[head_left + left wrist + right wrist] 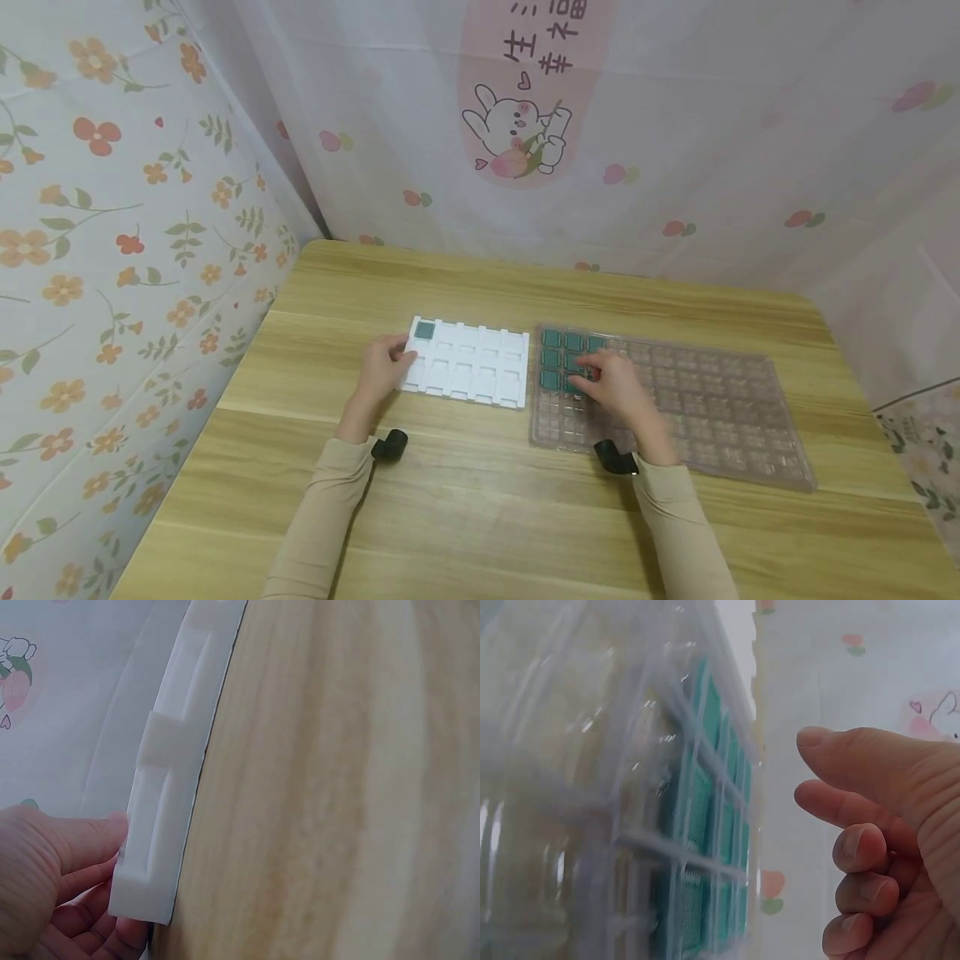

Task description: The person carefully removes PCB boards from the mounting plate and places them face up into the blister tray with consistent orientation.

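My left hand [381, 367] pinches the left end of a white plastic tray [450, 360] with two rows of pockets; the left wrist view shows thumb and fingers at its corner. One square green chip [424, 330] sits in the tray's far-left pocket. To the right lies a clear plastic blister tray [720, 404] with several green chips [551, 358] in its left compartments. Over these chips is my right hand [618, 387], partly hiding some. In the right wrist view, its thumb and index finger [836, 802] stand apart with nothing between them.
Both trays lie side by side on a wood-grain table [465, 508], a narrow gap between them. Black wrist mounts [390, 446] stick out from the beige sleeves [322, 508]. Printed curtains [390, 125] hang behind the table and along its left side.
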### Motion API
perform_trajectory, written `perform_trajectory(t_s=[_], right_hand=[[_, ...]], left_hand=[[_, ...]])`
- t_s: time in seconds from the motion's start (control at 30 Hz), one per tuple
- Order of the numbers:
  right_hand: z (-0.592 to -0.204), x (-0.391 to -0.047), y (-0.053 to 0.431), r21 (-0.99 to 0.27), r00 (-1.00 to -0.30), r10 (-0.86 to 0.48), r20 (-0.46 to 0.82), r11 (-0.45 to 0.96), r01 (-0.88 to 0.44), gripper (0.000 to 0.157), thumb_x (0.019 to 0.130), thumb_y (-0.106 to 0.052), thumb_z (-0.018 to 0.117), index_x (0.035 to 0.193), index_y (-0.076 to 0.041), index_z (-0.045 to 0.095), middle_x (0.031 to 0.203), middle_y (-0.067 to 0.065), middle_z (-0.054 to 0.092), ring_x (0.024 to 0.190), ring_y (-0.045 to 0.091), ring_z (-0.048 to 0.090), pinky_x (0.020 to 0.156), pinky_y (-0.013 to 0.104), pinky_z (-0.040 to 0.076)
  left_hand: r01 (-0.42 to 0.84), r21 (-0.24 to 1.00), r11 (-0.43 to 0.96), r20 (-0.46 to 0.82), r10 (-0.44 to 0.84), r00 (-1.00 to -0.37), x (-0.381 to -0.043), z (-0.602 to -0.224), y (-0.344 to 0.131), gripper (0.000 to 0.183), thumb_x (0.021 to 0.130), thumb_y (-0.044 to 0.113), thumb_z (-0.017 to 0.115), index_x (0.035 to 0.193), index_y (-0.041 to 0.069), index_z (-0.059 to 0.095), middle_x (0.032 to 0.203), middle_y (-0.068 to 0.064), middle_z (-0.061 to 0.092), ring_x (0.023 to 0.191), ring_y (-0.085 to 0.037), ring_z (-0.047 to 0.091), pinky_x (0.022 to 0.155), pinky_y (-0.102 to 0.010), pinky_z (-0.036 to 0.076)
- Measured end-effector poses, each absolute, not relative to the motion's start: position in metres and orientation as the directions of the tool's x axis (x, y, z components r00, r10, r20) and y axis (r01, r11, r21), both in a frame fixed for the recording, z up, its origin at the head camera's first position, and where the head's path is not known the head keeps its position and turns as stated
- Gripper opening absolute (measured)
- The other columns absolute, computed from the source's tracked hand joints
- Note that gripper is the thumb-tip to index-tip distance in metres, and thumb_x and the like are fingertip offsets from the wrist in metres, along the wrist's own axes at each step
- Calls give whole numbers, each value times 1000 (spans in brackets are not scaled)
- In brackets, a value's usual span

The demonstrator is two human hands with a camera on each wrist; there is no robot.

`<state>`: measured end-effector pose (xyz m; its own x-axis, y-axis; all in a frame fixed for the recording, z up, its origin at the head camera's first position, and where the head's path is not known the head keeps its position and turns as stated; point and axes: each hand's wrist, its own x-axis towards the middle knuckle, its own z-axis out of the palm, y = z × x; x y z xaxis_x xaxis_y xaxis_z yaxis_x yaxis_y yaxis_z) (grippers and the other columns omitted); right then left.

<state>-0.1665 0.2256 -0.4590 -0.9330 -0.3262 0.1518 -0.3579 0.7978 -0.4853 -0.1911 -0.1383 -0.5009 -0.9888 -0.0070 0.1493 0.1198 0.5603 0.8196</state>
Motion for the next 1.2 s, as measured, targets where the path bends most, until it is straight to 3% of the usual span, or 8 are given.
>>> perform_trajectory(t_s=[0.47,0.8,1.07,1.2], right_hand=[[-454,-173,205,-519,-918,-340,203,758,-395,27,77,-10,76,99,5,70,61,-2,39,54,11,31,51,25,29],[-449,-181,190,-557,-924,-351,149,742,-372,28,80,-12,74,103,3,70,64,0,40,57,13,33,54,27,31],[-453,-188,181,-561,-906,-381,184,717,-415,26,79,-9,74,100,6,69,62,0,39,55,13,31,53,26,30],[-452,-191,174,-563,-901,-389,193,709,-426,26,79,-8,74,100,7,69,62,0,39,56,13,32,53,26,31]], left_hand=[[114,825,554,140,-5,-990,-190,-501,-139,31,84,-1,65,111,-14,61,102,-28,62,78,-29,54,68,-34,44],[124,823,555,148,1,-989,-192,-502,-140,32,83,-1,65,112,-14,60,100,-28,62,77,-29,53,67,-32,43],[194,833,518,226,0,-974,-190,-504,-141,29,83,3,66,107,-13,63,92,-25,62,72,-25,51,64,-32,44],[148,827,543,176,-1,-984,-191,-502,-140,32,82,1,65,110,-14,61,98,-27,62,77,-29,53,68,-36,45]])
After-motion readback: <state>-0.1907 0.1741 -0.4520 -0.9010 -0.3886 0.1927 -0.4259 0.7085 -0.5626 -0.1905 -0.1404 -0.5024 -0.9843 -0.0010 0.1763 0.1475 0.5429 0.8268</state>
